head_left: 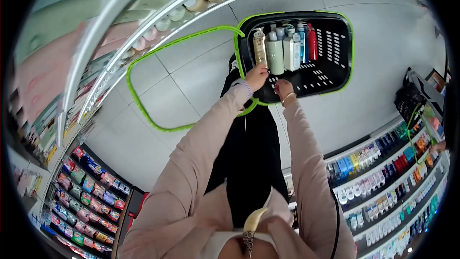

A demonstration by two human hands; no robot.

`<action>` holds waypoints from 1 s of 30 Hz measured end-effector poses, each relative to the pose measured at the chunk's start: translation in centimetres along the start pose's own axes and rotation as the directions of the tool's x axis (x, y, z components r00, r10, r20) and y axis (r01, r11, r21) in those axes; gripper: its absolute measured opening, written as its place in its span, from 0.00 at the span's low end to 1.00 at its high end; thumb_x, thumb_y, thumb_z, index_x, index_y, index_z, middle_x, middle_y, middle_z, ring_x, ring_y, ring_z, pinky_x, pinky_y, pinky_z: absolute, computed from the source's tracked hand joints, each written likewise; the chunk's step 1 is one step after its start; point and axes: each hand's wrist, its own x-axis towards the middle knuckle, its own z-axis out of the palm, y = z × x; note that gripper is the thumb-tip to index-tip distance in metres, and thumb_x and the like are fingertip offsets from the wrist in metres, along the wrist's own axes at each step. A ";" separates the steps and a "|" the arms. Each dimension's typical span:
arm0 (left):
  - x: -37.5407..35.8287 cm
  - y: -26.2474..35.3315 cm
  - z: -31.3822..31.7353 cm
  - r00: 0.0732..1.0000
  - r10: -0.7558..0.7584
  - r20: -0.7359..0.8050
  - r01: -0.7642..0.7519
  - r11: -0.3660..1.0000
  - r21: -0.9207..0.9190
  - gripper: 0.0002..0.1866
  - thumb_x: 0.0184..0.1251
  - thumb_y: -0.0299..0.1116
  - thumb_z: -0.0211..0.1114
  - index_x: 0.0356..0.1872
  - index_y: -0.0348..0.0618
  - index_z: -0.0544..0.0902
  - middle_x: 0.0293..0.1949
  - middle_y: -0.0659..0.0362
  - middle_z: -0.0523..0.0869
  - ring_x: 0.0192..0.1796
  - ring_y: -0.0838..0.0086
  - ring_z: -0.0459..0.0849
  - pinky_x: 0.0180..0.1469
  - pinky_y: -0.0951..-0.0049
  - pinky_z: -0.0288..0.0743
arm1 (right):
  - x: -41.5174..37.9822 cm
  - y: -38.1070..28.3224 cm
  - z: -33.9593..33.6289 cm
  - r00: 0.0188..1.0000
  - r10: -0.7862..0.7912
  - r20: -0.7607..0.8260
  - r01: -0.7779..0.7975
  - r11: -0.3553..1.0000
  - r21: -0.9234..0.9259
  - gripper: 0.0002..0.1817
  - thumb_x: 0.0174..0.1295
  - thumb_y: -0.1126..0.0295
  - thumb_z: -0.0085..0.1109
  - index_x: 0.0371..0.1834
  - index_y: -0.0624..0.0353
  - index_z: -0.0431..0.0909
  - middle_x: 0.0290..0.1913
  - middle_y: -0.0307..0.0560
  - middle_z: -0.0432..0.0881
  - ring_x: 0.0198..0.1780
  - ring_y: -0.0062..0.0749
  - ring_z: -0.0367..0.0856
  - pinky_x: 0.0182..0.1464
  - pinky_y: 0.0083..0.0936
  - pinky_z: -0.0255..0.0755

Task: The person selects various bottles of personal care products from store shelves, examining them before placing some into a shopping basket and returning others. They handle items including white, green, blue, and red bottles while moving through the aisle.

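Observation:
A black shopping basket (330, 74) with a lime-green rim stands on the floor, its green handle (158, 50) folded out to the left. Inside, several bottles stand in a row along the back. At the left end is a shiny gold tube (259, 48), and my left hand (257, 77) is closed round its lower end. Beside it are a pale green pump bottle (275, 56), a white bottle (291, 53), a blue bottle (302, 43) and a red bottle (313, 42). My right hand (283, 88) is over the basket's near side, fingers curled, with no object visible in it.
Shelves (96, 43) of bottles and packs curve along the left and top. Lower left is a rack of colourful packets (88, 187); lower right, shelves of small products (378, 182). At the right edge another person's hand (438, 147) shows near a green basket handle (413, 129).

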 end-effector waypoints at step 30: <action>5.2 10.3 7.0 0.756 0.520 -0.397 -0.246 0.789 0.563 0.39 0.34 0.33 0.71 0.52 0.39 0.59 0.47 0.49 0.65 0.49 0.55 0.64 0.51 0.62 0.60 | -1.7 -8.2 -1.1 1.000 0.026 -0.017 0.005 0.384 0.923 0.29 0.45 0.70 0.44 0.56 0.59 0.59 0.50 0.48 0.67 0.53 0.37 0.66 0.54 0.31 0.62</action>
